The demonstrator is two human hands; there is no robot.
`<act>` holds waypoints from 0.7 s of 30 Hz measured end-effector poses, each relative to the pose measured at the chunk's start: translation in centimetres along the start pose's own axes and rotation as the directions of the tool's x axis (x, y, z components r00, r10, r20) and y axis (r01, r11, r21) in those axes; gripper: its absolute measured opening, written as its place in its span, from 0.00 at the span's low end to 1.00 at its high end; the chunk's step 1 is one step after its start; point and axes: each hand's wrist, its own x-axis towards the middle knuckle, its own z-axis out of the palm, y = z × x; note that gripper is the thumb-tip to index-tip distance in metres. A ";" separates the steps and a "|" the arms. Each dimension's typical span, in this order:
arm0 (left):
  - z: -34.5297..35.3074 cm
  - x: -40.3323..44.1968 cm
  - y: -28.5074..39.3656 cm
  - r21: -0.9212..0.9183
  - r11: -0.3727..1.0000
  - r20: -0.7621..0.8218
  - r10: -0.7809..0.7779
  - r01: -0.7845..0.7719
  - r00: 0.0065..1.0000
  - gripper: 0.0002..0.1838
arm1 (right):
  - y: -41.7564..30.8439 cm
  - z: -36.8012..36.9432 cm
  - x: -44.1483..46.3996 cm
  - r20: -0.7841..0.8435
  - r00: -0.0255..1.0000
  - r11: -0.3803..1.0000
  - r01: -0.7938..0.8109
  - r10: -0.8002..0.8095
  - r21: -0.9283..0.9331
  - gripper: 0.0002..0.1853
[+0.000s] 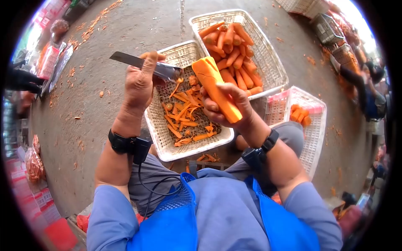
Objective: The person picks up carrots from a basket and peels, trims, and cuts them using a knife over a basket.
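My left hand (140,81) is closed round a metal knife (125,59); a flat dark length sticks out to the left and a shiny wider part to the right. My right hand (230,104) grips a thick, peeled orange carrot (215,88), which slants with its upper end near the knife's right end, a small gap between them. Beneath both hands sits a white basket (167,157) holding carrot peelings (184,111) and small end pieces. A thin strip of peel hangs by the knife's right end.
Behind stands a larger white basket (274,69) with many whole carrots (236,52). At the right, another white basket (316,129) holds some carrots (300,114). Peel scraps lie on the grey floor (104,121). Other people and crates show at the blurred sides.
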 end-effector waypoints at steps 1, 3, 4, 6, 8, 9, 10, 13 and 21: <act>0.2 0.1 -0.1 -0.057 0.998 -0.020 0.012 -0.013 1.000 0.19 | 0.1 0.0 -0.1 0.010 1.000 1.000 -0.001 0.001 -0.027 0.18; 1.1 0.4 0.1 -0.170 0.985 -0.063 0.029 -0.040 0.998 0.19 | 0.3 0.2 0.2 0.019 1.000 1.000 0.003 -0.002 -0.024 0.18; 1.7 0.4 0.2 -0.154 0.986 -0.058 0.047 -0.055 0.997 0.19 | 0.5 0.3 0.4 0.025 1.000 1.000 0.004 -0.004 -0.023 0.18; 3.0 0.1 0.6 -0.123 0.988 -0.046 0.084 -0.089 0.995 0.19 | 0.6 0.3 0.7 0.037 0.999 0.999 -0.001 0.003 -0.043 0.16; 3.7 -0.2 0.6 -0.107 0.991 -0.022 0.079 -0.081 0.997 0.19 | 0.9 0.6 1.2 0.001 1.000 0.997 -0.002 0.002 -0.071 0.14; 4.0 -0.3 0.4 -0.093 0.992 -0.015 0.080 -0.081 0.997 0.19 | 1.0 0.7 1.3 0.006 1.000 0.996 0.007 -0.007 -0.090 0.13; 4.1 -0.3 0.2 -0.080 0.994 -0.007 0.081 -0.081 0.997 0.19 | 1.1 0.8 1.4 0.011 1.000 0.994 0.017 -0.016 -0.109 0.13; 4.4 -0.1 -0.1 -0.149 0.983 -0.017 0.106 -0.107 0.994 0.17 | 1.0 0.8 1.3 0.012 1.000 0.994 0.003 -0.002 -0.109 0.11; 3.8 -0.4 0.6 -0.076 0.996 0.140 0.051 -0.041 0.989 0.11 | 1.3 1.4 0.8 -0.048 0.999 0.996 0.019 -0.023 -0.086 0.11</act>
